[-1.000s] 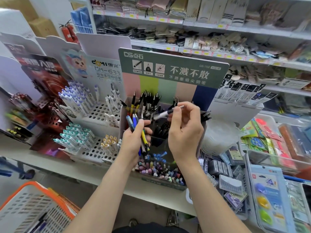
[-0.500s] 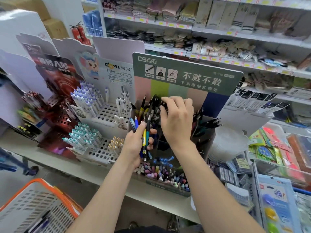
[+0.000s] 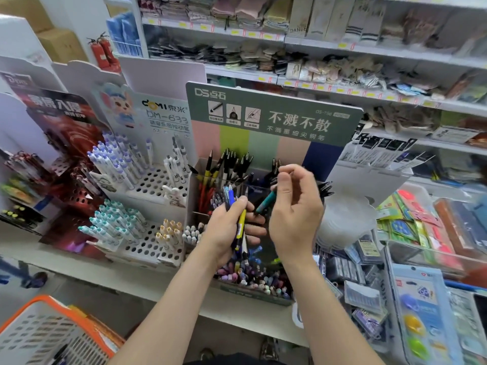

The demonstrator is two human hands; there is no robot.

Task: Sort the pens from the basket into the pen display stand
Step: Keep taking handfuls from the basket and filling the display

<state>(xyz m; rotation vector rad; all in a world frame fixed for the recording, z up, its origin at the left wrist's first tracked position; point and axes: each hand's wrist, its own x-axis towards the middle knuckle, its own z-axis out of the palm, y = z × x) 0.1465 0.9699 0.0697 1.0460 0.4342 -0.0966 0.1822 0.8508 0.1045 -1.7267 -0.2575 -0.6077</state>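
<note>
My left hand (image 3: 229, 227) grips a bundle of pens (image 3: 239, 227), blue, yellow and black, in front of the pen display stand (image 3: 274, 119) with the green header. My right hand (image 3: 295, 214) pinches a teal pen (image 3: 265, 202), held slantwise just right of the bundle. The stand's compartments behind my hands hold several black and red pens (image 3: 229, 164); its lower tier holds pastel pens (image 3: 253, 277). The white basket with orange rim (image 3: 44, 335) sits at the bottom left, a dark pen or two visible inside.
White perforated stands (image 3: 147, 185) with blue-capped and teal-capped pens stand left of the green stand. A red display (image 3: 60, 133) is further left. Packaged stationery (image 3: 421, 306) fills the shelf to the right. Shelves of socks and cloth goods run behind.
My right hand put the black pen into the stand's back row, then came back down. It now pinches a teal pen beside the bundle in my left hand.
</note>
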